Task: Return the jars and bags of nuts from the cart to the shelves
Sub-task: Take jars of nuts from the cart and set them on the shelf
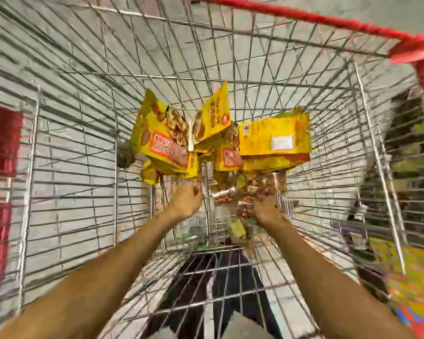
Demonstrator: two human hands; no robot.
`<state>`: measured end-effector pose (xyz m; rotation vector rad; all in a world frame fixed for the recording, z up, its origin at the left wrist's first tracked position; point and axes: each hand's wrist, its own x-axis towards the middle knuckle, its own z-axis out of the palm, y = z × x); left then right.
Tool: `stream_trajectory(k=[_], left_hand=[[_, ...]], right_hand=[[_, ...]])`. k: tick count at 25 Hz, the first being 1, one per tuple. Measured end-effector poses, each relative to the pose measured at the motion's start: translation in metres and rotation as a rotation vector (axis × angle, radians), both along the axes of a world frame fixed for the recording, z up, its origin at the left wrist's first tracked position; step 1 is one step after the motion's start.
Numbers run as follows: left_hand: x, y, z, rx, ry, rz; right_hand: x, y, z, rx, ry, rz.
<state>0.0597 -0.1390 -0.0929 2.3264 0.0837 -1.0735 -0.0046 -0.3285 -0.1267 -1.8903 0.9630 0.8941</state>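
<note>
The picture was smeared by motion and fine detail was lost. Both bare arms reached down into the wire cart (115,167) from its near end.

Three yellow bags of nuts stood in the middle of the cart, bunched together and tilted:
- The left bag (162,140) leaned toward the cart's left wall, showing a red label and a window of nuts.
- The middle bag (213,116) stood highest, edge-on, touching the left bag.
- The right bag (274,140) lay with its broad back up, bearing a white label. More yellow bags were stacked under it.

The left hand (186,199) was just under the lower edge of the left bag, its fingers bent upward toward it. Whether it gripped the bag I could not tell for the blur.

The right hand (264,209) was below the right bag, fingers curled on a cluster of small clear packets (245,206) of reddish nuts. These packets hung between the two hands, below the yellow bags.

A red bar (304,18) ran along the cart's far rim to its right corner. Red crates (0,143) stood outside the left wall. Blurred shelves (414,143) showed beyond the right wall. Dark trousers (230,277) were seen through the wire at the near end.
</note>
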Motion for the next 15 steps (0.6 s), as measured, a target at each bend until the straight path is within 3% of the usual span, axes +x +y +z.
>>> stream_trajectory(k=[3, 9, 11, 13, 15], left_hand=[[0.004, -0.018, -0.065, 0.034, 0.051, -0.031], [0.002, -0.061, -0.179, 0.112, -0.050, -0.312], [-0.002, -0.069, -0.204, 0.213, -0.137, -0.534], [-0.007, -0.073, -0.220, 0.293, -0.168, -0.639], [-0.006, -0.073, -0.233, 0.334, -0.126, -0.605]], right_hand=[[-0.001, -0.011, -0.055, -0.141, 0.026, -0.018], [-0.003, -0.025, -0.144, -0.402, -0.295, 0.594], [-0.011, -0.025, -0.166, -0.425, -0.254, 0.738], [-0.020, -0.026, -0.184, -0.385, -0.145, 0.708], [-0.017, -0.030, -0.198, -0.425, -0.102, 0.614]])
